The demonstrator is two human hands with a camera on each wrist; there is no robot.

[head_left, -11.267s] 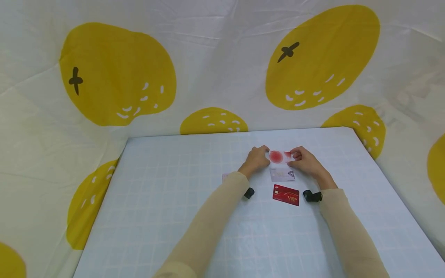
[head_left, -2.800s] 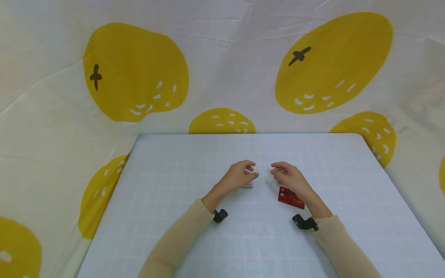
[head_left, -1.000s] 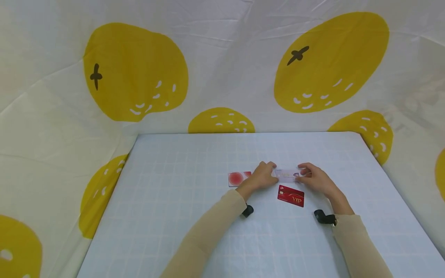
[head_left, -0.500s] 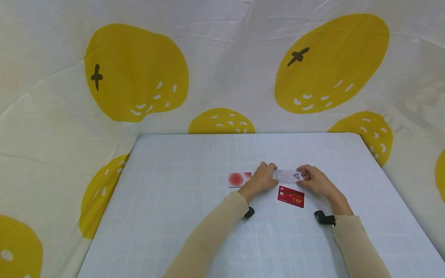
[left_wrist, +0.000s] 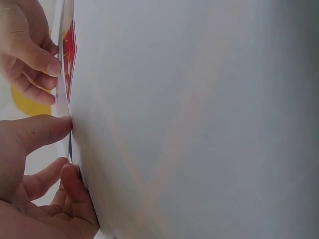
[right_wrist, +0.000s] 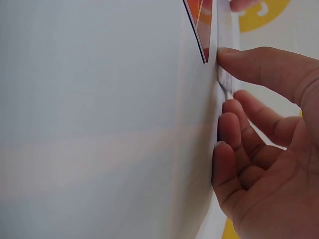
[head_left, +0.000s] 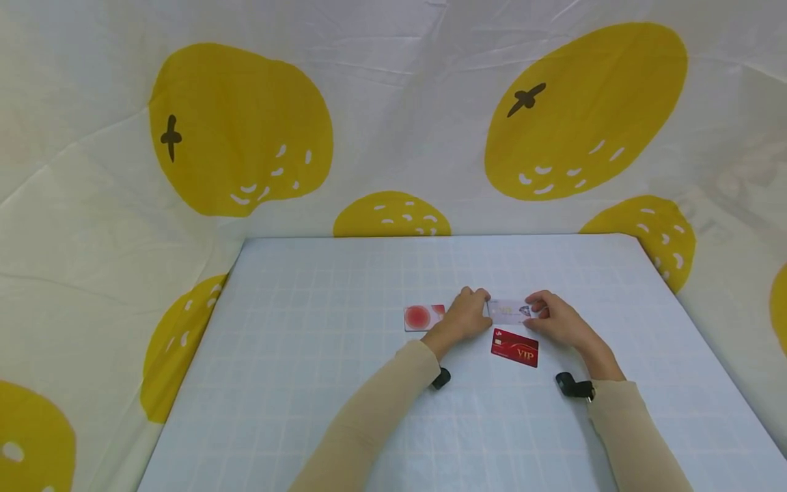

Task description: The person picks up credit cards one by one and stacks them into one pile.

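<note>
A pale lilac card (head_left: 507, 311) lies on the table between my two hands. My left hand (head_left: 465, 316) pinches its left end, thumb at the near corner and finger at the far one. At its right end my right hand (head_left: 556, 318) does the same. In the right wrist view, the thumb (right_wrist: 249, 64) and index finger grip the card's thin edge, the other fingertips resting low on the table. Just in front lies a red VIP card (head_left: 514, 348), slightly tilted. Left of my left hand is a white card with a red circle (head_left: 417, 318), partly overlapped by that hand.
The table (head_left: 295, 383) has a pale, faintly checked cover. A white cloth (head_left: 393, 116) printed with yellow fruit hangs behind and at the sides. Black wrist cameras (head_left: 574, 386) sit below both hands, near the beige sleeves.
Since the oldest frame, the red-circle card has gone from behind the lilac card to the left. Both hands then came to the lilac card; over the last second they barely move.
</note>
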